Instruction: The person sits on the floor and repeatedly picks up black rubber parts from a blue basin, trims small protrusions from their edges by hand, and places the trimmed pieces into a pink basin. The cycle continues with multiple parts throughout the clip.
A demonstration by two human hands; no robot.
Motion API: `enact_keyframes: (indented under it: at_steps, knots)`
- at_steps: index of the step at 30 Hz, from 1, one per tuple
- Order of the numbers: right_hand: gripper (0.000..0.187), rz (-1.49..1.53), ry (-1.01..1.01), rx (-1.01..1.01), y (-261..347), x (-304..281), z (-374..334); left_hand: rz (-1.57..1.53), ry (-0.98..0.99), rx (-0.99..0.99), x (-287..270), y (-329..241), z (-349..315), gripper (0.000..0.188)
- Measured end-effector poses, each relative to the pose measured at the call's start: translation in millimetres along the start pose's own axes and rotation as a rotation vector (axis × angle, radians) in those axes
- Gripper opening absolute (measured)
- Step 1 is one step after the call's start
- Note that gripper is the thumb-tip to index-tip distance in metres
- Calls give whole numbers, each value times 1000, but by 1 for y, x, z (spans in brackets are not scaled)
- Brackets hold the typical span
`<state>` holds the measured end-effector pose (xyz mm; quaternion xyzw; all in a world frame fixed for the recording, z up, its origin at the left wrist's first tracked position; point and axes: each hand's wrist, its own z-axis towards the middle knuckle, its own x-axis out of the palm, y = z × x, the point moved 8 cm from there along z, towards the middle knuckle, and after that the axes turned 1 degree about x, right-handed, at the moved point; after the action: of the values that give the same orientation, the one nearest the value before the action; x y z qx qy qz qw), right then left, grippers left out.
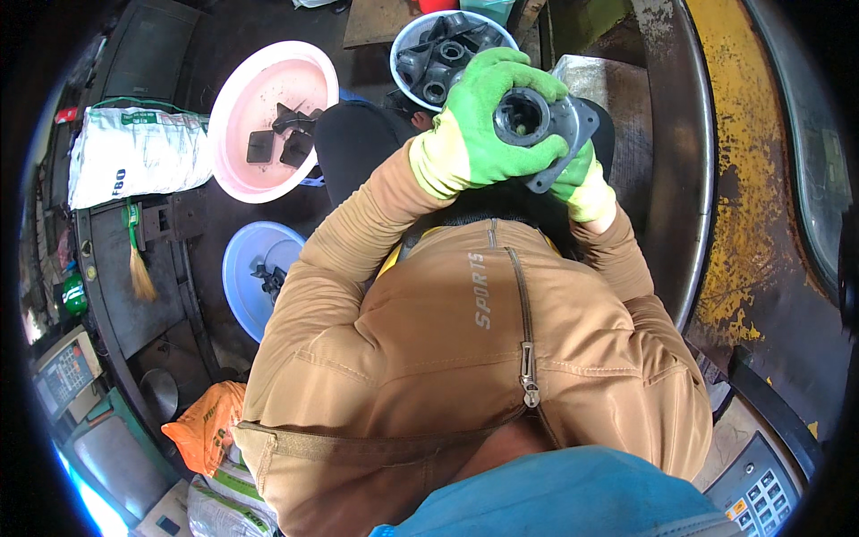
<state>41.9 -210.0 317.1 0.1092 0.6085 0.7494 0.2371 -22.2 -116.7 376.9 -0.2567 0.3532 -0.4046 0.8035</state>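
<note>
And there's the left hand [483, 125], in a green glove, clasped snugly round a dark grey part [557, 121]! The round collar [522, 106] sits right in the grip, one finger curled across its upper side, another along its lower side, its open mouth showing between them. Out past the fingers on the right juts the flat plate [577, 125], a holed corner clear of the glove. Just below, the right hand [582, 183], gloved too, is tucked behind the plate's lower right edge; its fingers are hidden, so I can't tell whether it grasps or only props. The whole part is up in the air over the person's lap!

Beyond the hands, a round basket [395, 55] is heaped with black parts [438, 54] right to its edge. Off to the left, a pink basin [237, 98] carries a few dark pieces [260, 147] near its right edge, a white sack [139, 152] just beside it. Nearer, a blue basin [240, 277] shows small dark bits [270, 279] toward its right edge, close by the brown sleeve [344, 233]
</note>
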Motion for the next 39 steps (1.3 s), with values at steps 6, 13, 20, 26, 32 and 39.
enact_keyframes:
  at_steps: [6, 13, 20, 26, 32, 39]
  knots:
    - [52, 207, 178, 199, 9, 6, -9, -121, 211, 98, 8, -6, 4, 46]
    - [44, 847, 334, 517, -25, 12, -29, -484, 543, 41, 35, 1, -3, 45]
    - [41, 404, -23, 113, -6, 4, -5, -59, 65, 128, 5, -9, 9, 49]
    - [37, 44, -67, -128, 23, 6, -1, 13, 41, 181, -3, -23, 10, 49]
    - [46, -87, 143, 64, 15, -4, -7, -49, 115, 166, -5, -22, 12, 47]
    - [52, 380, 248, 349, 9, 0, -14, -189, 260, 110, 8, -13, 8, 45]
